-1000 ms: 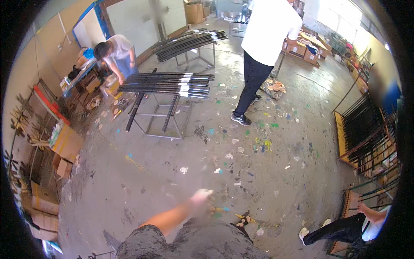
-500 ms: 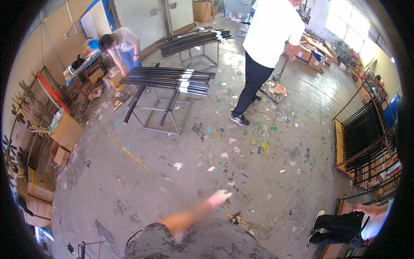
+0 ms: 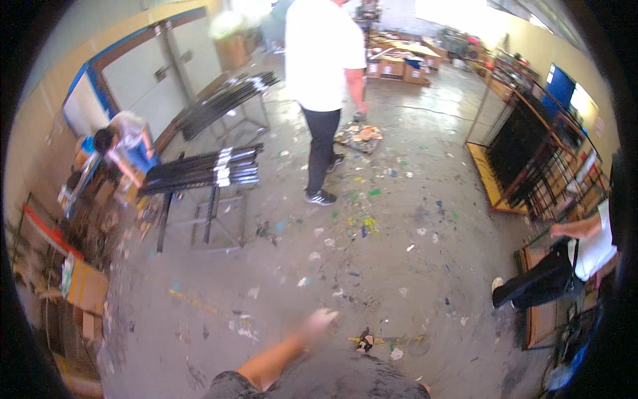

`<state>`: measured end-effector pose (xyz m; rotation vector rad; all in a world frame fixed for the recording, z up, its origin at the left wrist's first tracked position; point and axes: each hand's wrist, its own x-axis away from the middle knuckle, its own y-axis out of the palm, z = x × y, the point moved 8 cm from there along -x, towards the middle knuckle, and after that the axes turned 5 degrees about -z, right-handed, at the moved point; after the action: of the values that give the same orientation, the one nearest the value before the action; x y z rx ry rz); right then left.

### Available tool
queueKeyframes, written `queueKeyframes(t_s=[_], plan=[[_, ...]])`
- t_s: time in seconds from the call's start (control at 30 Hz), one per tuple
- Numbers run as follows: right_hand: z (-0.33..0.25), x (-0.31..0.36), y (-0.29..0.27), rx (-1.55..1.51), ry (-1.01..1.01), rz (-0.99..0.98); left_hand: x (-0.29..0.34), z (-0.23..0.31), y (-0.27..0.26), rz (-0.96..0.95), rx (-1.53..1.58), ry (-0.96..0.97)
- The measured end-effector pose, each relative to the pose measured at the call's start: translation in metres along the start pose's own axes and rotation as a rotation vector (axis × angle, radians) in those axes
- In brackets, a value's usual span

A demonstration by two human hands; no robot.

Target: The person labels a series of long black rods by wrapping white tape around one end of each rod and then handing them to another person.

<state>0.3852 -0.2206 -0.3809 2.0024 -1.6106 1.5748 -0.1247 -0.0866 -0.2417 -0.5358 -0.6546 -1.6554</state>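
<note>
My left hand (image 3: 322,320) wears a whitish glove and reaches out over the floor in front of my dark shirt (image 3: 332,377). Motion smears its fingers, and I make out nothing held in it. Beyond it lies bare concrete floor (image 3: 279,279) with paint spots. A small dark-and-pale scrap (image 3: 365,340) lies on the floor close to my shirt, right of the hand and apart from it. My right hand does not show.
Black bars (image 3: 199,169) lie bundled on a metal stand, with another bundle (image 3: 226,100) behind. One person bends at the left (image 3: 126,143), another stands ahead (image 3: 323,60), a third is at the right (image 3: 595,246). A rack of black rods (image 3: 522,143) stands at the right.
My view has swung right, so stands and people sit further left in it. The person at the right shows more fully. My left hand still reaches forward, now more blurred.
</note>
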Motion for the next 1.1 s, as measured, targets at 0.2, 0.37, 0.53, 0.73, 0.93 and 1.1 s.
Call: queueKeyframes(t_s=[0.2, 0.37, 0.53, 0.73, 0.93, 1.1], plan=[[0.044, 0.007, 0.026, -0.086, 0.035, 0.022, -0.005, -0.001, 0.009, -0.032, -0.001, -0.042], [0.066, 0.009, 0.053, -0.154, 0.014, 0.087, 0.009, 0.018, 0.029, -0.035, 0.014, -0.079], [0.075, 0.015, 0.067, -0.132, 0.07, 0.025, 0.005, 0.016, 0.036, -0.06, -0.016, -0.084], [0.131, 0.003, 0.087, -0.216, 0.032, -0.046, 0.003, 0.025, 0.056, -0.11, -0.025, -0.069], [0.019, 0.052, 0.05, -0.318, 0.035, 0.116, 0.009, 0.016, 0.039, -0.048, 0.02, -0.006], [0.043, 0.021, 0.055, -0.345, 0.023, 0.181, 0.011, 0.046, 0.034, -0.028, -0.064, 0.091]])
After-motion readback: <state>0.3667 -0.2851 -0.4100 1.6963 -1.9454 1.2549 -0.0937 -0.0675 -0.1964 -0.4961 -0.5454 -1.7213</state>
